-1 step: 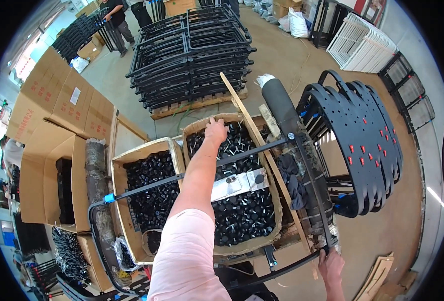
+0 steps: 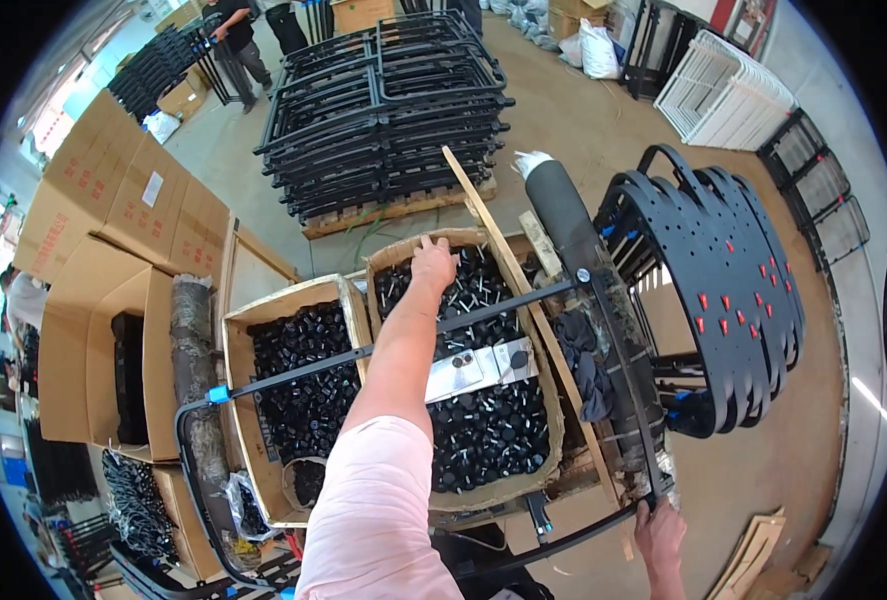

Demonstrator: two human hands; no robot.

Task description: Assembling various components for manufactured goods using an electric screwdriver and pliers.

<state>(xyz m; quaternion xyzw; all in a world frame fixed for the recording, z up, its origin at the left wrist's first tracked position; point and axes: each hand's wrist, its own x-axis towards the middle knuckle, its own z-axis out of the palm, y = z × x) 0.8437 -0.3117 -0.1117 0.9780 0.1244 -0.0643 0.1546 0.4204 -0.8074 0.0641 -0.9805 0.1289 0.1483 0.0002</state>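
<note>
While the black frame [image 2: 503, 305] spans two cartons [image 2: 355, 312], fingers of the right hand [image 2: 660, 525] curl round its near corner. Left hand [image 2: 433, 262] among black-headed bolts [image 2: 488, 440], finger grip can't be told; work looks partway, many bolts loose.

Two padded rails [image 2: 558, 205], one left and one right of the bolt carton [image 2: 555, 420], carry a black tubular frame [image 2: 563, 540] lying across them (its crossbar [image 2: 503, 306] passes above the carton).

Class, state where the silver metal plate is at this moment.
In the head view, the silver metal plate lies near the centre, across the right-hand carton of black-headed bolts, just right of the left forearm.
</note>
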